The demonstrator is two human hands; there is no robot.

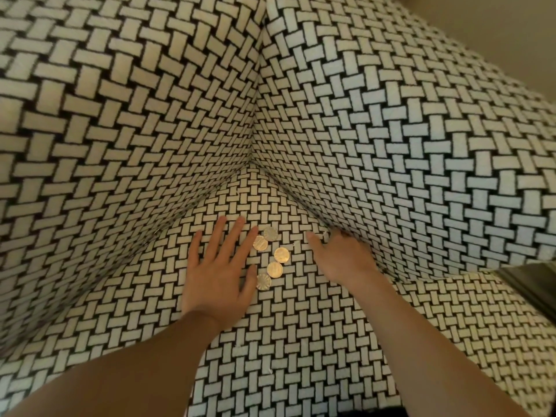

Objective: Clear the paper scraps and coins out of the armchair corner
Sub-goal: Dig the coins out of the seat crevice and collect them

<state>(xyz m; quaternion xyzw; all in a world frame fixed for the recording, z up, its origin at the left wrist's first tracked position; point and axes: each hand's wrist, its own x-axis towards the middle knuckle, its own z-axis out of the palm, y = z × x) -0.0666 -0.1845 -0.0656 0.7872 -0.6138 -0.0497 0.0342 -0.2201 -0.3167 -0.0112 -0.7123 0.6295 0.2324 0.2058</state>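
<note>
Five coins (281, 255), markings illegible, on armchair seat (285, 326)

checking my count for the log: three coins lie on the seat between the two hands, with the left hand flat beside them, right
Not quite. The head view shows five coins, not three, on the seat between the right hand and the left hand, which lies flat beside them.

Only feed I've got is the head cam: it sits close above the armchair corner (252, 168), looking steeply down and forward into it.
</note>
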